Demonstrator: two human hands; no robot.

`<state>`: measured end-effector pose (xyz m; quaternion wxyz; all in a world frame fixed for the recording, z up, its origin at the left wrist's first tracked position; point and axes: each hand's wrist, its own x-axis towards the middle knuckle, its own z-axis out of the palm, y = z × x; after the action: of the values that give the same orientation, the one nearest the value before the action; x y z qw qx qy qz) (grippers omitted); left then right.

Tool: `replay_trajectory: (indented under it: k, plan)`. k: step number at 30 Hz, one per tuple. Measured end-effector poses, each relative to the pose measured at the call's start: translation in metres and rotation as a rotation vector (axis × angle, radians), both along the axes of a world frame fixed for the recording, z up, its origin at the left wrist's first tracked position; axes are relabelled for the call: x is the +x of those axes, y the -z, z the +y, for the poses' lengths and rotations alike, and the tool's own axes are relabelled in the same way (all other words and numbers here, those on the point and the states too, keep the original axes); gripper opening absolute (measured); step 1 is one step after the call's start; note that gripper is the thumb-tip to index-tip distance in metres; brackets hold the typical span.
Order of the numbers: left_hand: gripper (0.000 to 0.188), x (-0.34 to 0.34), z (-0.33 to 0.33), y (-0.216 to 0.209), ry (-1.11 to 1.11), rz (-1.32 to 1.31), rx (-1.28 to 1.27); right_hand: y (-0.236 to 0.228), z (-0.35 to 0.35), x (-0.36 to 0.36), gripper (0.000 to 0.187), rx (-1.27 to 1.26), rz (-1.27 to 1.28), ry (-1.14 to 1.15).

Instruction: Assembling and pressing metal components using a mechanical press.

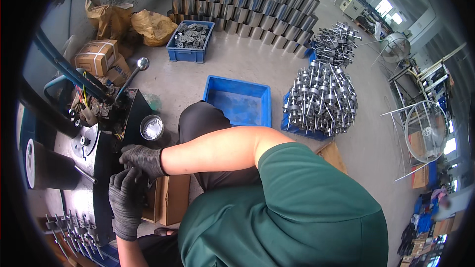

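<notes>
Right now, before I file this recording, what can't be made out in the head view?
Head view:
Any item between the left hand in dark grey knit and the right hand, gloved alike: hidden by the hands themselves.
Brown rectangular box: left part hidden behind the left hand.
Multicoloured heap at far right: too small and blurred to identify.

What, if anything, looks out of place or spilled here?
A green patch on the grey floor by the machine looks odd against its plain surroundings; spill or scrap, I can't tell. Shafts are heaped well above their blue bin, which looks overfull.
</notes>
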<state>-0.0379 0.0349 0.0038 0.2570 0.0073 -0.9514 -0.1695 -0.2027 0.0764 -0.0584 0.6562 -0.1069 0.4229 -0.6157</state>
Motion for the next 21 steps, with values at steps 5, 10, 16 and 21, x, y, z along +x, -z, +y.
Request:
replay_trajectory:
  k: [5, 10, 16, 21]
  plan:
    - [0.044, -0.001, -0.004, 0.001, -0.031, -0.059, 0.052, 0.029, -0.009, -0.09, 0.021, -0.058, -0.127, 0.519]
    - [0.046, 0.023, -0.03, 0.01, -0.103, -0.09, 0.086, -0.05, 0.074, -0.19, 0.016, -0.266, -0.1, 1.066]
    - [0.048, 0.043, -0.049, 0.021, -0.148, -0.063, 0.375, -0.089, 0.325, -0.288, 0.025, -0.272, 0.615, 1.361]
    - [0.044, 0.055, -0.057, 0.027, -0.178, -0.122, 0.501, -0.1, 0.571, -0.322, 0.027, 0.02, 1.114, 1.938]
